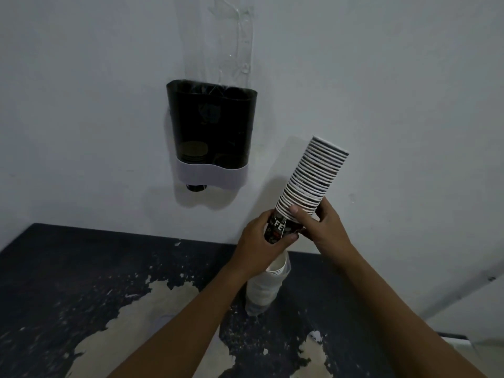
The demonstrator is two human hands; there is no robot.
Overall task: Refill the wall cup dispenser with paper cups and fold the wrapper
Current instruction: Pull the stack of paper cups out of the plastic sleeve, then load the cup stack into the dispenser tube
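A long stack of paper cups (313, 175) with white rims and dark printed sides tilts up to the right in front of the wall. My left hand (261, 241) grips its lower end around the bottom cup. My right hand (321, 227) pinches the stack just above, thumb on the rims. The black wall cup dispenser (211, 132) with a white lower band hangs up to the left, a few cups visible low in its left tube. A clear plastic wrapper (231, 36) rises from the dispenser's top against the wall. A second wrapped cup stack (266, 287) stands on the table under my hands.
A dark table (81, 268) with large patches of peeled paint runs along the wall below the dispenser. A pale ledge or frame (463, 290) slants along the right side.
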